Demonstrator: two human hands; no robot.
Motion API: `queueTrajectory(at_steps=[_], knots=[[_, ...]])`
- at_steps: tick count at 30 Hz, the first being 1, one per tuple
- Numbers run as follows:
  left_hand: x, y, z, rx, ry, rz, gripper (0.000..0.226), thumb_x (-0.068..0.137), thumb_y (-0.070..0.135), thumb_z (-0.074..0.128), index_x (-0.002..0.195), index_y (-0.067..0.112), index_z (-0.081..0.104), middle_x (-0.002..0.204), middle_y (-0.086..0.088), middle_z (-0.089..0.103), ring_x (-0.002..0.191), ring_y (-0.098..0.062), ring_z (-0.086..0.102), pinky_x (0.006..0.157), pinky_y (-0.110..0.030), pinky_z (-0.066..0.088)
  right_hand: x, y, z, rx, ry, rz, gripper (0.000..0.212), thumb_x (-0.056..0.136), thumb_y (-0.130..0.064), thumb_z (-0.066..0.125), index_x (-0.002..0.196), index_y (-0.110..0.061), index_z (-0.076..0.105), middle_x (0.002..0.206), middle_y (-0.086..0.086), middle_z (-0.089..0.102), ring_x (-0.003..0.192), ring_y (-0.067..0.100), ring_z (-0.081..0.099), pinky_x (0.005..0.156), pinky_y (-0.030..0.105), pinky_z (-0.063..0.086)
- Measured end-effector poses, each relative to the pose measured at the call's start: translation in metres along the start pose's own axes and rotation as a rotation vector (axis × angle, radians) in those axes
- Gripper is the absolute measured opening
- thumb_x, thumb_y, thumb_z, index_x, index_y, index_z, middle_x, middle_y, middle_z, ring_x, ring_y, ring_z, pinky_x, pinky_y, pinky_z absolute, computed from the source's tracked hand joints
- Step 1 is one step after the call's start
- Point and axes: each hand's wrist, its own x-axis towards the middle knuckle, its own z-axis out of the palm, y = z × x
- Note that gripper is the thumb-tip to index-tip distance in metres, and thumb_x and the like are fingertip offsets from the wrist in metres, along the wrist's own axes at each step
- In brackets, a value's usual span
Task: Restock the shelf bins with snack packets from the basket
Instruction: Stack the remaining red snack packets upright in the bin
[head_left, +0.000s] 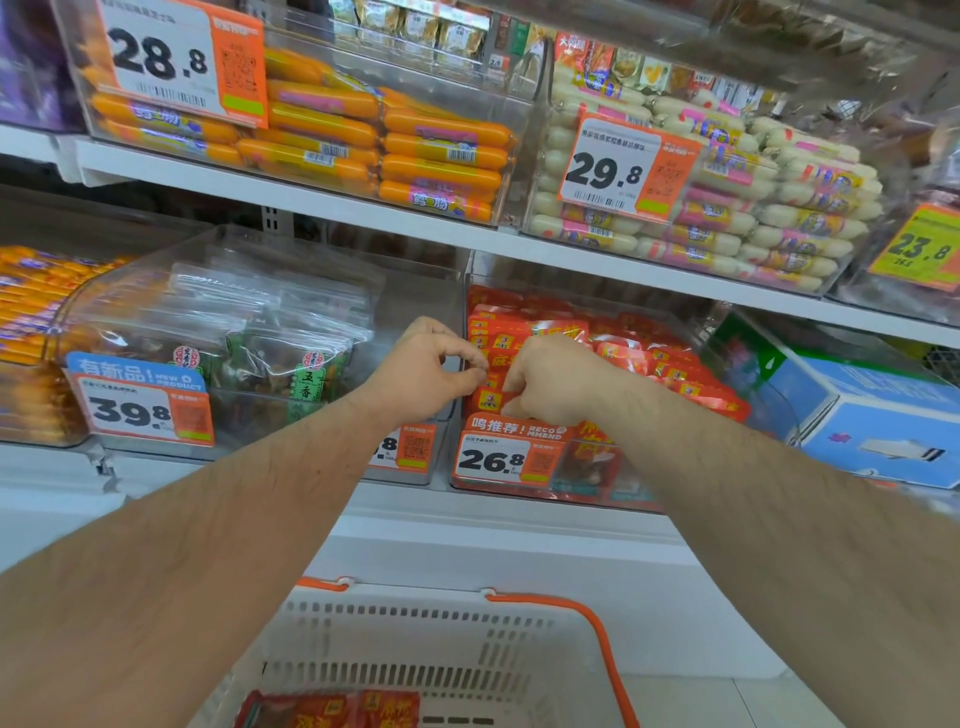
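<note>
A clear shelf bin (582, 491) with a 26.8 price tag holds several red snack packets (670, 369). My left hand (423, 371) is at the bin's front left corner, with thumb and fingers curled and pinching the edge of a red packet. My right hand (553, 382) sits just beside it over the front of the bin, fingers curled down onto the red packets there. Below, a white basket (415, 644) with orange handles holds more red packets (332, 709) at its bottom.
To the left stands a clear bin of brown snack bags (270, 358) tagged 39.8. A blue box (878, 421) sits to the right. The upper shelf (311, 205) carries bins of orange sausages (415, 150) and white sausages (769, 208). A white ledge runs below the bins.
</note>
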Motion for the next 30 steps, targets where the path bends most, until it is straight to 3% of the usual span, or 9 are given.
queueTrajectory(at_steps=[10,17,23,26,28,30], knots=[[0.000,0.002,0.000,-0.006,0.005,0.013,0.006,0.087,0.021,0.071,0.092,0.022,0.076,0.098,0.011,0.045,0.097,-0.001,0.044,0.078,0.003,0.030,-0.003,0.003,0.022,0.241,0.186,0.047,0.018,0.088,-0.027,0.072,0.102,-0.019,0.078,0.099,-0.004,0.074,0.092,0.012,0.064,0.089,0.037,0.055],[0.000,0.002,0.002,-0.015,0.017,-0.009,0.007,0.091,0.022,0.067,0.092,0.022,0.073,0.099,0.008,0.043,0.091,0.003,0.045,0.079,0.003,0.030,-0.004,0.005,0.032,0.344,0.246,0.099,0.015,0.089,-0.030,0.072,0.100,-0.023,0.078,0.094,-0.005,0.074,0.088,0.012,0.064,0.087,0.036,0.055],[-0.003,0.000,0.005,0.102,0.063,0.049,0.016,0.091,0.022,0.066,0.100,0.013,0.076,0.107,0.001,0.042,0.103,-0.007,0.042,0.090,-0.014,0.029,-0.001,0.000,0.023,0.222,0.158,0.109,0.016,0.088,-0.035,0.071,0.099,-0.025,0.078,0.098,-0.005,0.071,0.098,0.019,0.062,0.087,0.035,0.053],[-0.004,0.002,0.003,0.101,0.066,0.004,0.018,0.092,0.022,0.065,0.102,0.012,0.076,0.108,0.001,0.044,0.107,-0.009,0.042,0.094,-0.020,0.032,-0.008,-0.001,0.015,0.176,0.111,0.088,0.016,0.091,-0.033,0.066,0.103,-0.027,0.075,0.107,-0.006,0.069,0.107,0.021,0.059,0.097,0.042,0.047],[-0.004,0.007,0.002,0.087,0.094,-0.048,0.016,0.093,0.023,0.065,0.098,0.013,0.076,0.107,0.002,0.046,0.108,-0.012,0.045,0.096,-0.028,0.039,-0.020,0.005,0.014,0.233,0.214,0.095,0.018,0.092,-0.034,0.064,0.106,-0.029,0.074,0.112,-0.009,0.069,0.110,0.019,0.058,0.104,0.044,0.043],[-0.005,0.016,0.004,0.195,0.196,0.049,0.018,0.094,0.025,0.063,0.091,0.013,0.077,0.103,0.003,0.049,0.105,-0.016,0.047,0.093,-0.037,0.043,-0.034,0.022,0.014,0.289,0.429,0.122,0.019,0.092,-0.036,0.062,0.103,-0.026,0.075,0.108,-0.007,0.071,0.106,0.018,0.060,0.101,0.039,0.046]])
